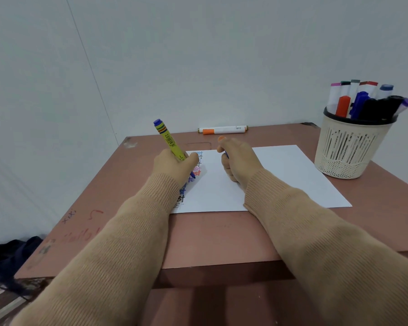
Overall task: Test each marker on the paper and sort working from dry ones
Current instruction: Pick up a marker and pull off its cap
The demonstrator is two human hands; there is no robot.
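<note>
My left hand [174,164] grips a yellow marker [169,140] with a blue end, its blue tip touching the white paper [280,175] among several coloured "test" words written down the sheet's left side. My right hand [236,161] rests on the paper with fingers curled round a small blue piece, probably the marker's cap [226,154], mostly hidden. An orange-capped white marker [223,129] lies alone at the table's far edge. A beige basket [349,147] at the right holds several more markers.
The brown table [222,236] carries faint scribbles near its left front corner. A white wall stands right behind the far edge. Dark cloth [7,255] lies on the floor at the lower left.
</note>
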